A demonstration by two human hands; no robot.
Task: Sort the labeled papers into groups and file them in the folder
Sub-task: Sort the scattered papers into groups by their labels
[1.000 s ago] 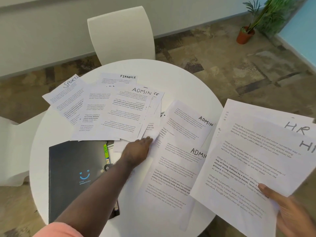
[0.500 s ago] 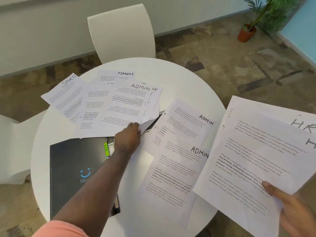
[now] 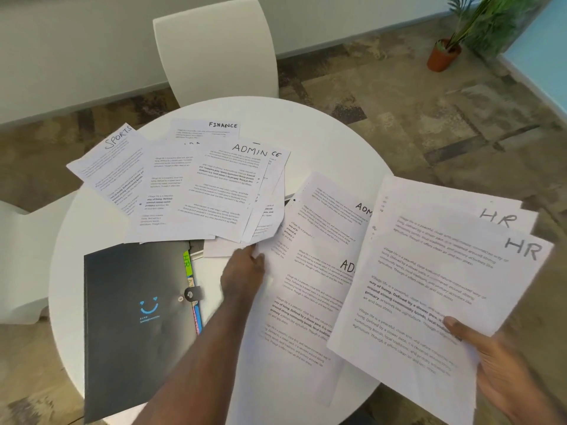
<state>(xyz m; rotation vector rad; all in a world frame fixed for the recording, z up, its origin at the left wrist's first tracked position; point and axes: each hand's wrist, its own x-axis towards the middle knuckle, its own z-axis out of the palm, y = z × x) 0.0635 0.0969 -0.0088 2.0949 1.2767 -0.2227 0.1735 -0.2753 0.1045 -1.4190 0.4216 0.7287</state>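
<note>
The HR papers are hanging over the tabletop's right edge, pinched by the right hand. The left hand is pinching a sheet at mid-tabletop, beside the black folder at the near-left edge.

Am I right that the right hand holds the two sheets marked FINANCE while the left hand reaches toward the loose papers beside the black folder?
Not quite. In the head view the right hand holds two sheets marked HR, not FINANCE. The FINANCE sheet lies on the table's far side. The rest stands: the left hand reaches toward the loose papers beside the black folder.
</note>
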